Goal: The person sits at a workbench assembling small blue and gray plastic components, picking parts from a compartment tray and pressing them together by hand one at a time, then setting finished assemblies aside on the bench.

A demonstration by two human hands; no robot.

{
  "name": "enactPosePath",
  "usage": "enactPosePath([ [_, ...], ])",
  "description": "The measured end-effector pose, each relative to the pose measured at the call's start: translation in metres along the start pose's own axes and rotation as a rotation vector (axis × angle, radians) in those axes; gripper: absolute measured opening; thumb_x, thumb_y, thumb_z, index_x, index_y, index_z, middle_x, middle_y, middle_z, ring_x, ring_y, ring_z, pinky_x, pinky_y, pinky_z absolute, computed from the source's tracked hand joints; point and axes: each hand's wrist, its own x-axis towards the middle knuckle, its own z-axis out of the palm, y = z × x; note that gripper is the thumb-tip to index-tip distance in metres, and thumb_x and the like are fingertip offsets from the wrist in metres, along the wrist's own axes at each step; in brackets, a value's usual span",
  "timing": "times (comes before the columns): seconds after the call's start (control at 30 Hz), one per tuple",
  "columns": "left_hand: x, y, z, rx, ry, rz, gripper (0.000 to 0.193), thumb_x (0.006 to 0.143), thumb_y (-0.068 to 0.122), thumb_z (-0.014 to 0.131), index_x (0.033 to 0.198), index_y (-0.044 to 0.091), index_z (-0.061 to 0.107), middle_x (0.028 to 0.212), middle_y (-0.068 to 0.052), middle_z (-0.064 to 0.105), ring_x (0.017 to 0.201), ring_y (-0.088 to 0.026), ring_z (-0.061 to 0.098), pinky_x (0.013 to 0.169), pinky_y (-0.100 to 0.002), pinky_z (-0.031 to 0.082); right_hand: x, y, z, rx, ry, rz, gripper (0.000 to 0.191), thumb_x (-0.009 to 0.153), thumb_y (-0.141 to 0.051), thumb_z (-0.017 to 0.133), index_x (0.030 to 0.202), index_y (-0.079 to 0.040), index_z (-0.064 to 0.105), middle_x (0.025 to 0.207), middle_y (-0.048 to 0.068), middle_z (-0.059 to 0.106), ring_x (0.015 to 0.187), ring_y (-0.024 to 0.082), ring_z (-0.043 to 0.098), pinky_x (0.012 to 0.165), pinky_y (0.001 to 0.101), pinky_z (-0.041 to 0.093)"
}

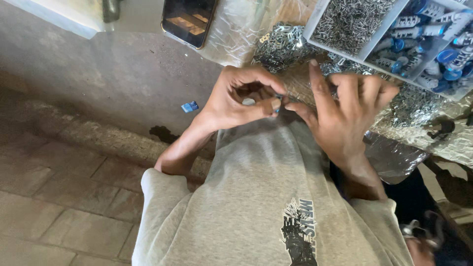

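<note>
Small blue-and-metal part [279, 101] pinched between both hands, just above the grey shirt [266, 187]. Left hand [241, 98] closed around it, fingers curled; right hand [345, 116] grips it at the fingertips, other fingers spread. Behind: heap of metal clips [283, 44] on plastic sheet [236, 29], white tray [389, 19] of clips and blue-capped parts, phone [188, 19], one blue piece [189, 106] on the floor.
</note>
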Motion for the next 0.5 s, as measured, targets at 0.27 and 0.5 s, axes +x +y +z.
enactPosePath([
  [0.27,-0.003,0.001,0.006,-0.108,0.134,-0.055,0.027,0.101,0.003,0.078,0.125,-0.003,0.067,0.106,-0.011,0.073,0.088,-0.013,0.074,0.084,-0.026,0.064,-0.041,-0.004,0.01,0.223,-0.094,-0.084,0.014,0.104,-0.029,0.08,0.112,-0.018,0.082,0.113,-0.008,0.063,0.109,0.018,0.054,0.103,0.0468,0.028],
  [0.5,-0.002,-0.004,0.012,-0.085,0.118,-0.048,0.024,0.102,0.004,0.076,0.123,-0.003,0.068,0.105,-0.011,0.074,0.086,-0.012,0.074,0.082,-0.027,0.065,-0.054,-0.001,0.024,0.177,0.0,-0.082,0.016,0.099,-0.028,0.083,0.111,-0.018,0.084,0.112,-0.007,0.061,0.107,0.016,0.053,0.099,0.0466,0.028],
])
